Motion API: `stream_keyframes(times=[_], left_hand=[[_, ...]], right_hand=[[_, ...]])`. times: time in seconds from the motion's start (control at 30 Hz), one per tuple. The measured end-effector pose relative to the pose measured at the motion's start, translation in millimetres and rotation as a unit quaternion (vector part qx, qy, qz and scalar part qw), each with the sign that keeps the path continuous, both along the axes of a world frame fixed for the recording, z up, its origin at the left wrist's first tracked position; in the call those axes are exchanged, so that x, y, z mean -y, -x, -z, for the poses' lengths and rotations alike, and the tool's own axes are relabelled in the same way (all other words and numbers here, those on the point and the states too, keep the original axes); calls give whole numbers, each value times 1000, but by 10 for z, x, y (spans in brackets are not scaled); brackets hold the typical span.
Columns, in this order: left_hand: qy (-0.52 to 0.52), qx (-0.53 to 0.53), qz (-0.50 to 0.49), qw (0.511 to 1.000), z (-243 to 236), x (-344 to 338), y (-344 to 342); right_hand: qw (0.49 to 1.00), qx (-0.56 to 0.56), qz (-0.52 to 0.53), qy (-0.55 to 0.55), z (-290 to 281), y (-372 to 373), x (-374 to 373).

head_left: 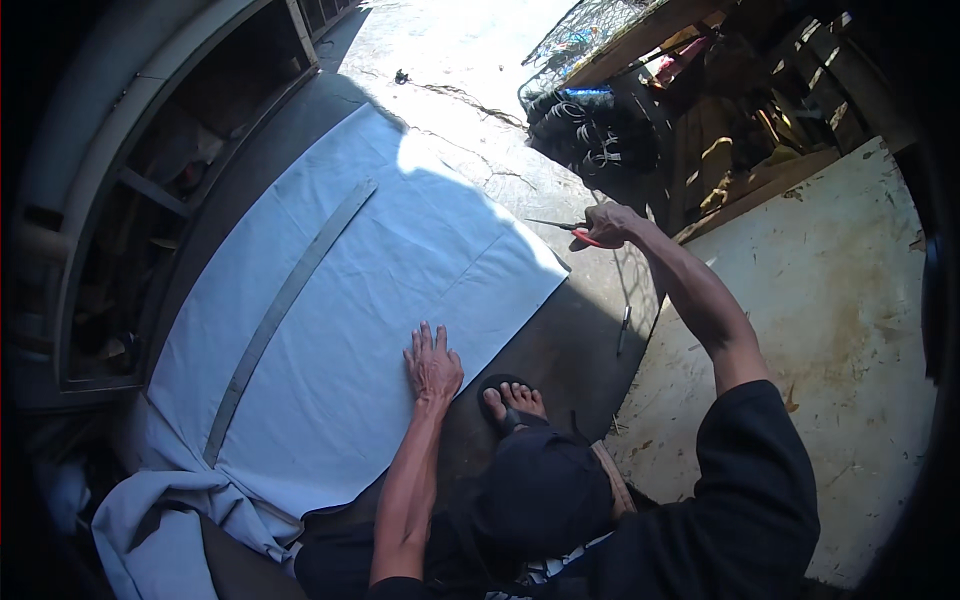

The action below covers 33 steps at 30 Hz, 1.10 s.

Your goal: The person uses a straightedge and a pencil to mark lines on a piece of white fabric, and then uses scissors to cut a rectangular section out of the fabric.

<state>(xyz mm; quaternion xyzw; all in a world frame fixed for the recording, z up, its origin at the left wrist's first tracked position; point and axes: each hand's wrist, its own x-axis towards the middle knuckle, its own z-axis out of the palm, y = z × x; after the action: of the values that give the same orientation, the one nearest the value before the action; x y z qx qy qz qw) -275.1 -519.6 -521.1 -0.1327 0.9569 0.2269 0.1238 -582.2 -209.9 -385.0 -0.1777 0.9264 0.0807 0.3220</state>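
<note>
Pale cloth is laid on the floor under the spread left hand, scissors are gripped clear of it by the right hand — no inward cut is seen, cutting being judged outstanding.

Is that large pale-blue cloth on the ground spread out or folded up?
Mostly spread: the large pale-blue cloth lies largely flat beneath the left hand, its near-left end bunched.

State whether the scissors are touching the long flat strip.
Apart. The head view shows a broad stretch of pale cloth between the long flat strip and the scissors, held in the right hand.
</note>
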Motion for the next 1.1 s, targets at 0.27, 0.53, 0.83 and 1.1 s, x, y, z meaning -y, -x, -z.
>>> stream_keyframes(times=[0.27, 0.53, 0.83, 1.1], left_hand=[[-1, -2, 152, 988, 47, -839, 765], [2, 32, 198, 980, 242, -1363, 1567], [32, 59, 198, 978, 378, -1374, 1544], [35, 68, 206, 976, 354, -1373, 1548]], right_hand=[[985, 171, -30, -10, 588, 1174, -242], [959, 246, -138, 31, 709, 1471, 129], [951, 224, -207, 47, 648, 1774, 508], [942, 231, -239, 48, 635, 1858, 631]])
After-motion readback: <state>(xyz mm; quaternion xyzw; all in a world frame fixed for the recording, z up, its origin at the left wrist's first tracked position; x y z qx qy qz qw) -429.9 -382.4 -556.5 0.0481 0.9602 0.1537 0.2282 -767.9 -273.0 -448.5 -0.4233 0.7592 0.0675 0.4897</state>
